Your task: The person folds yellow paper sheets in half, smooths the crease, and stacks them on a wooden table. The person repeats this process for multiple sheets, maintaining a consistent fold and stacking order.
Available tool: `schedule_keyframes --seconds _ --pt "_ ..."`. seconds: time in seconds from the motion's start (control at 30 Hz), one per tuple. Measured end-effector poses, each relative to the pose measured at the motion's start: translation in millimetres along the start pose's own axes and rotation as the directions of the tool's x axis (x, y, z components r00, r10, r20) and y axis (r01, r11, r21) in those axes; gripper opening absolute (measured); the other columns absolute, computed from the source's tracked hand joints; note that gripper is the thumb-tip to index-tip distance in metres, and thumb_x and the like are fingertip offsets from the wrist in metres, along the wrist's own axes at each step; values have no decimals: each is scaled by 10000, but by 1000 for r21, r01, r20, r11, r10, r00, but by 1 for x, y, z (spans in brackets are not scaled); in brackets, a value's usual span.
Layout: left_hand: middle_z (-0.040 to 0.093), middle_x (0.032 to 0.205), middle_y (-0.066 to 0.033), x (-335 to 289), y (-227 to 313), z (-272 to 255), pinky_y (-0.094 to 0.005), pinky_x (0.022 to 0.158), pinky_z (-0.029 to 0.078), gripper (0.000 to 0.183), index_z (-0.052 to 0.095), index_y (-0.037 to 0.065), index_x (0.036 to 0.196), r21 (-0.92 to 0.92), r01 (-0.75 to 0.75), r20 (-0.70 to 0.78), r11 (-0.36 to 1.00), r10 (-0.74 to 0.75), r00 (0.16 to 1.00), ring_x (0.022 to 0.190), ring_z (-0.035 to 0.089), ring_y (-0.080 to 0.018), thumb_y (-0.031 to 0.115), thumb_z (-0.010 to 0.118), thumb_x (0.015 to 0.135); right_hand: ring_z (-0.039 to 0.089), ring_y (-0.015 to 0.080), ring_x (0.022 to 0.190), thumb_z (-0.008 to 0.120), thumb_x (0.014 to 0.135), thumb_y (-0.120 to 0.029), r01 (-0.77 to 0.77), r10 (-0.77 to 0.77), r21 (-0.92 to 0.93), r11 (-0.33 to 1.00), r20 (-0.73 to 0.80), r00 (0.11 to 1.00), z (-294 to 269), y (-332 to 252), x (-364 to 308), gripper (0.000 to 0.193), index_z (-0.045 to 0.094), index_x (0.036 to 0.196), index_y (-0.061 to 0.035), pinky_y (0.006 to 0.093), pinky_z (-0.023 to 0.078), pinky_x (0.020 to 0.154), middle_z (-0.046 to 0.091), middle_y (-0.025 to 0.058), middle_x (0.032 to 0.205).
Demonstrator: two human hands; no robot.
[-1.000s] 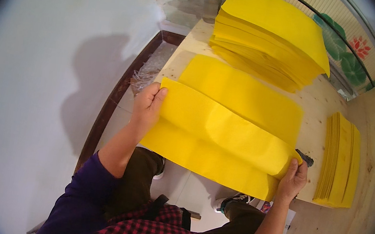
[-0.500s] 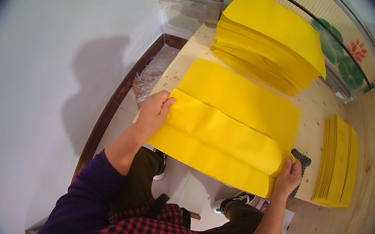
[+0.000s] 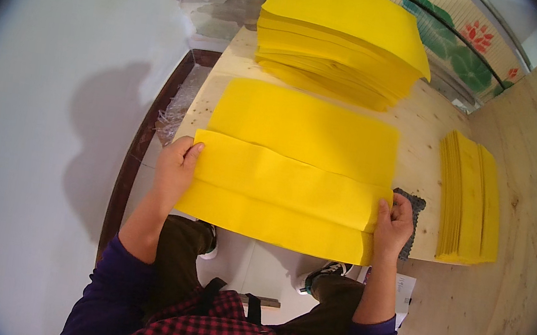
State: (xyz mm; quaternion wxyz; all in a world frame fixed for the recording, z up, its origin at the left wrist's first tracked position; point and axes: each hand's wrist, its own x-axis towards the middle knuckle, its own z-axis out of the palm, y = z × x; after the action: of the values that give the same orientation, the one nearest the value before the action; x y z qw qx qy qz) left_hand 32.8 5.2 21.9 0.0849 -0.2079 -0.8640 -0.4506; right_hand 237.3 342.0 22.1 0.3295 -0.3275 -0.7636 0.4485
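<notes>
A yellow felt-like sheet [image 3: 287, 180] is stretched between my two hands over the near edge of the table, with a crease across it and its lower part hanging past the edge. My left hand [image 3: 177, 168] pinches its left edge, thumb on top. At the right edge my right hand [image 3: 395, 223] grips it, thumb on top and fingers curled behind. Just beyond lies flat yellow material [image 3: 308, 124] on the table; whether it is joined to the held sheet I cannot tell.
A tall stack of yellow sheets [image 3: 348, 25] stands at the back of the wooden table [image 3: 422, 130]. Folded yellow pieces [image 3: 471, 201] are stacked at the right by a wooden panel [image 3: 531, 182]. A dark grey textured piece [image 3: 413, 210] lies beside my right hand; a lidded jar [image 3: 254, 3] stands back left.
The whole view has shifted, so the table and stacks sit further left. My hands keep hold of the sheet, which now lies straighter, its right side raised relative to the left.
</notes>
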Motion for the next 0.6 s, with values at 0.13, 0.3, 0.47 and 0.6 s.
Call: schedule_keyframes --seconds 0.13,0.3,0.47,0.6 --pt "537 696 -206 -1 -1 0 -380 551 411 196 528 -11 814 25 42 13 999 -43 999 600 518 -349 142 602 911 378 43 571 684 847 -44 18 -19 -144 989 -3 1000 -3 -7 0 251 579 1072 -13 211 313 521 459 -49 621" --pt "585 717 -203 -1 4 -1 -389 550 430 174 559 -1 847 67 70 4 995 -70 998 622 572 -354 154 617 903 351 58 554 699 828 -45 22 -25 -235 972 -12 1000 -1 -13 -1 276 577 1075 -20 223 298 511 408 -40 596" --pt "585 709 -197 -2 11 -4 -415 557 433 188 551 15 839 128 101 6 987 -103 995 638 581 -368 177 629 893 373 70 570 689 840 -64 37 -35 -261 965 11 999 -3 -12 -1 272 575 1084 -19 234 323 526 423 -29 612" --pt "575 698 -196 -1 10 -5 -436 563 429 208 530 21 832 196 56 16 979 -61 998 650 579 -380 195 630 889 541 173 707 674 846 -71 15 -22 -269 963 -23 999 -9 -25 3 320 576 1145 -9 295 461 658 591 82 805"
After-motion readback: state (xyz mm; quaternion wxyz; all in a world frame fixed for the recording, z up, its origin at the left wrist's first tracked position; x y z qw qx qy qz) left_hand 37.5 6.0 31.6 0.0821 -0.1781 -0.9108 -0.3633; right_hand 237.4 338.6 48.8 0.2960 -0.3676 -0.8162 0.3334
